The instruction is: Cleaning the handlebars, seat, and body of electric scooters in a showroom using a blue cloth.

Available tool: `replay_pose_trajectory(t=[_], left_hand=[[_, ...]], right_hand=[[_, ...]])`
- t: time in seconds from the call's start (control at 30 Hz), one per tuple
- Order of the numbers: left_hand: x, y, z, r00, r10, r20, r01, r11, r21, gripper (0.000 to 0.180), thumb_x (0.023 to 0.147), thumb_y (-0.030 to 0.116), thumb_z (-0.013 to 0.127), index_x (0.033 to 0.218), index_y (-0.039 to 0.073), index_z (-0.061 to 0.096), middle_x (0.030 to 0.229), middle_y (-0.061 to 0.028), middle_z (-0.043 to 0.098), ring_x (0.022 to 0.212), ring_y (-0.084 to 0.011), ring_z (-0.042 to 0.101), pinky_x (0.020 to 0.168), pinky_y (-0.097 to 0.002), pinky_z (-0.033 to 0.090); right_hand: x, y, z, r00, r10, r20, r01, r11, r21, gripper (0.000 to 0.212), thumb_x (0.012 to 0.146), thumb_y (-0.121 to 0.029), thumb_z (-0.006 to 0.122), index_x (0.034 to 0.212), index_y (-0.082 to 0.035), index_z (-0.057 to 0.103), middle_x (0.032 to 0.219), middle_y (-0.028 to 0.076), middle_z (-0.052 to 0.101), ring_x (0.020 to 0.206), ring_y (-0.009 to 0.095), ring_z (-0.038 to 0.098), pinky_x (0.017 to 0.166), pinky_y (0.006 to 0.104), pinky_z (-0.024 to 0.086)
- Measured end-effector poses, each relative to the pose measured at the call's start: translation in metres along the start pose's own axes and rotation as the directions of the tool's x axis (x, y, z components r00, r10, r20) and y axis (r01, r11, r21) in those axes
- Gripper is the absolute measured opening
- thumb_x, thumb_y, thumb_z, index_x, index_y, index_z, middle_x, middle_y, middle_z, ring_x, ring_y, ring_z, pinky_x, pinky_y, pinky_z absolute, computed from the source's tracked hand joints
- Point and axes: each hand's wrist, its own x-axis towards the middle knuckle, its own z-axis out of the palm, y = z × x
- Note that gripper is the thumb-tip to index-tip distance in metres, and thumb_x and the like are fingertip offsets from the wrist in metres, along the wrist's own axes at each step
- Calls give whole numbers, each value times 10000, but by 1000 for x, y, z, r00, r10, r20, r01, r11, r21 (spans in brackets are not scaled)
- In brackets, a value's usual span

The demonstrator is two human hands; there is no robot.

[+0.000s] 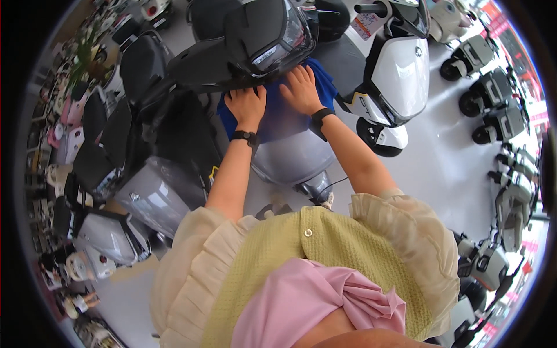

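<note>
A blue cloth [278,122] lies draped over the front of a grey scooter [295,156] directly before me. On its left part rests my left hand [246,108], fingers spread, the tips close to the lower edge of the scooter's glossy black upper part [238,52]. My right hand [303,91] lies flat on the cloth farther right and a little farther away, its fingers stretched out. Neither hand grips anything that I can see. A dark band circles each wrist.
A white scooter [400,75] stands close on the right, and a grey and black one [154,188] close on the left. Several more scooters [502,104] line the right side. Rows of others fill the far left. Pale shiny floor [441,174] shows between them.
</note>
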Motion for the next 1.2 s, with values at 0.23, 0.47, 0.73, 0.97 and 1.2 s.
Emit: replay_pose_trajectory(t=[0.23, 0.47, 0.73, 0.97, 1.2], left_hand=[[-54, 28, -26, 926, -283, 250, 280, 959, 48, 705, 935, 449, 519, 1490, 71, 305, 1546, -264, 218, 1438, -466, 170, 1006, -675, 302], [-127, 41, -53, 843, -465, 270, 515, 842, -161, 672, 947, 302, 583, 1504, 89, 274, 1529, -265, 244, 1420, -433, 247, 1080, -534, 328], [-113, -6, -45, 643, -699, 313, 765, 579, -282, 330, 874, 141, 630, 1145, -35, 560, 896, -195, 605, 833, -358, 596, 817, -441, 490], [-9, -9, -116, 704, -710, -29, 520, 542, -660, 156, 917, 59, 602, 1052, 7, 544, 892, -109, 588, 775, -227, 591, 716, -327, 490], [140, -40, -123, 786, -317, -530, 33, 879, -476, 525, 929, 153, 580, 1417, 37, 423, 1315, -250, 499, 1236, -373, 486, 1031, -452, 393]], right_hand=[[-56, -37, 18, 952, 280, -124, -284, 959, -15, 619, 929, -297, 564, 1487, -108, 374, 1564, 179, 276, 1465, 376, 202, 1117, 654, 117], [-126, -28, -7, 930, 297, -216, -257, 946, 196, 686, 852, -174, 695, 1461, -100, 387, 1368, 192, 454, 1184, 361, 508, 1025, 439, 393], [-83, -1, -15, 745, 661, 92, -585, 580, 567, 269, 913, -187, 663, 1109, -56, 533, 707, 97, 592, 620, 230, 605, 629, 359, 485], [-31, -44, -39, 740, 578, -344, -132, 626, 769, 180, 953, -130, 626, 1043, -25, 511, 881, 86, 589, 774, 168, 584, 728, 278, 474], [117, -59, -83, 896, -77, -438, 284, 856, 432, 608, 967, -208, 571, 1484, -11, 321, 1503, 245, 367, 1347, 385, 404, 1130, 385, 305]])
